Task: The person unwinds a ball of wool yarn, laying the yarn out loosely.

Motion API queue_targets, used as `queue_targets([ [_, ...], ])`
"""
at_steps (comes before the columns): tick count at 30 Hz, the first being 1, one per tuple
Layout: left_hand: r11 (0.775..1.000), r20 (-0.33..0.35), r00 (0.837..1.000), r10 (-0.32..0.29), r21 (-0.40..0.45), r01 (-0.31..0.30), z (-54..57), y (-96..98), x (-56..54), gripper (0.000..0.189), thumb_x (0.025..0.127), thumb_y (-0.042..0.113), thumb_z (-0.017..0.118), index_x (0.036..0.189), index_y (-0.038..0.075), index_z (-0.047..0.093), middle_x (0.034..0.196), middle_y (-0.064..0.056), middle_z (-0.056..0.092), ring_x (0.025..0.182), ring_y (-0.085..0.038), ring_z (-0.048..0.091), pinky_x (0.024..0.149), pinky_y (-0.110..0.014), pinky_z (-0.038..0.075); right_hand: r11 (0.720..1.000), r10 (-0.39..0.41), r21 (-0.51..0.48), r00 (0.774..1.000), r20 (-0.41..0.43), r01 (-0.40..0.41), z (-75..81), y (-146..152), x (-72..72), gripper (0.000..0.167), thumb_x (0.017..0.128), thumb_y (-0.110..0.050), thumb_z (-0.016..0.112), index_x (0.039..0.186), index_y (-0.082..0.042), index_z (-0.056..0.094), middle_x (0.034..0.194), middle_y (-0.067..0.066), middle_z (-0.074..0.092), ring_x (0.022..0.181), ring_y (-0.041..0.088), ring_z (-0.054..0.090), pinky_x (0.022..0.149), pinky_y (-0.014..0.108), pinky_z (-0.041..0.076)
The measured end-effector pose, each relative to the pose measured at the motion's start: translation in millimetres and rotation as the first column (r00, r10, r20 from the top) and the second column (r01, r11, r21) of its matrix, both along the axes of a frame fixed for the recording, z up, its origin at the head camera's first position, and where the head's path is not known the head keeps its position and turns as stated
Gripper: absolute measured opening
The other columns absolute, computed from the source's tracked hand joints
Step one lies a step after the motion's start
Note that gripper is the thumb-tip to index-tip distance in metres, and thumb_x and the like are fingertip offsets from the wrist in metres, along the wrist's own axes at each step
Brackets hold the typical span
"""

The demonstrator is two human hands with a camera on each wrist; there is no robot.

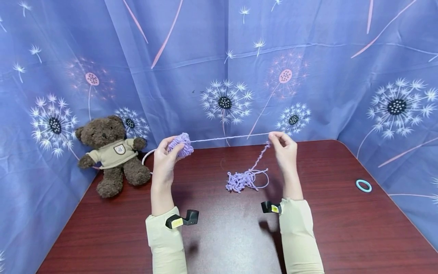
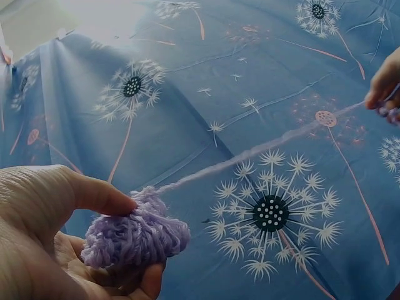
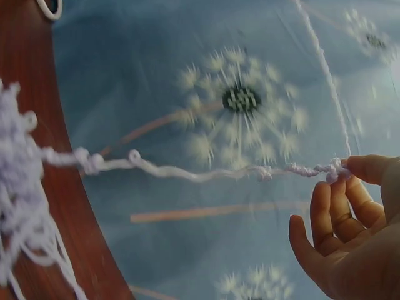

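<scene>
My left hand (image 1: 165, 161) holds a small wound bundle of lilac yarn (image 1: 181, 145), thumb on one side and fingers on the other. From it a single strand (image 1: 229, 137) runs taut across to my right hand (image 1: 285, 150), raised above the table. In the right wrist view, thumb and fingertips pinch the yarn at a twisted spot (image 3: 334, 169). Below that pinch, a kinked length (image 1: 261, 156) hangs down to a loose, tangled heap of the same yarn (image 1: 241, 180) on the table.
A brown teddy bear (image 1: 114, 152) in a beige shirt sits at the table's back left, a white cord (image 1: 145, 155) beside it. On the right lies a light-blue ring (image 1: 363, 185). A dandelion-print curtain (image 1: 191, 91) hangs behind the dark red table (image 1: 219, 236).
</scene>
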State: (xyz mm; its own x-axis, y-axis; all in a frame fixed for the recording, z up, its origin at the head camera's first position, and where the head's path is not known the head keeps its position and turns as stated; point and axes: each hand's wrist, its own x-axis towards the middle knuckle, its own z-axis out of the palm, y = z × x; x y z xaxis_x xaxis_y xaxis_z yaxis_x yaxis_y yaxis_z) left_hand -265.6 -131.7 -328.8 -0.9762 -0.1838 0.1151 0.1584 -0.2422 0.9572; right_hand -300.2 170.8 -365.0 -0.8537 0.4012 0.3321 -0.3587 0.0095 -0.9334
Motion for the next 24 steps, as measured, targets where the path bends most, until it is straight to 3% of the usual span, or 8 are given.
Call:
queue_targets([
  [8,1.000,-0.006,1.000,0.012,-0.003,-0.012,-0.9,-0.7,-1.1,0.024,0.092,-0.003,0.057,0.116,0.002,0.056,0.089,0.011,0.064,0.080,-0.002,0.062,0.068,-0.016,0.055,0.987,-0.094,-0.129,0.995,0.031,0.097,-6.0,31.5,-2.1,0.024,0.092,-0.005,0.064,0.078,-0.024,0.068,0.070,-0.016,0.066,0.069,0.001,0.060,0.070,0.010,0.050],
  [24,0.997,0.007,0.997,0.072,0.033,-0.072,-1.6,-11.2,-0.5,0.024,0.094,0.000,0.055,0.118,0.004,0.055,0.095,0.010,0.063,0.082,-0.002,0.061,0.066,-0.016,0.053,0.935,-0.146,-0.327,0.989,-0.004,0.136,-15.5,61.9,-2.3,0.025,0.092,0.000,0.062,0.075,-0.017,0.069,0.067,-0.008,0.066,0.060,0.001,0.061,0.061,0.010,0.053],
])
